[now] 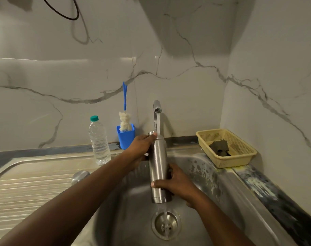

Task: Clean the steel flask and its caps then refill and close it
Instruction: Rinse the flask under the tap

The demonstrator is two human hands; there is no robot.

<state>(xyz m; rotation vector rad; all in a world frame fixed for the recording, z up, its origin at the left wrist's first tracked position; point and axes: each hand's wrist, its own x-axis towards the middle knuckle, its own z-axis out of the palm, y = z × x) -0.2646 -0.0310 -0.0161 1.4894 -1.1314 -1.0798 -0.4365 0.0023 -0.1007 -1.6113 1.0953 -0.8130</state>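
Left of centre, on counter: steel cap (pixel 80 175), plastic bottle (pixel 99 141), brush (pixel 125 121) in blue holder (pixel 125 139) | centre, over sink (pixel 222 192): steel flask (pixel 158 167) upright under running tap (pixel 157 107), left hand (pixel 142 144) gripping neck, right hand (pixel 177 183) wrapped round lower body | right: yellow basket (pixel 239 157) with dark scrub pad (pixel 220 146) | flask mouth hidden by thumb and stream.

Brushed steel flask (pixel 157 162); stained steel sink (pixel 213 176); glossy marble wall (pixel 186 68).

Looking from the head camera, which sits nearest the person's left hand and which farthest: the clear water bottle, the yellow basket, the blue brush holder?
From the left hand, gripping the steel flask near its top:
1. Blue brush holder, just behind it to the left.
2. Water bottle, farther left.
3. Yellow basket, far right, in the corner.
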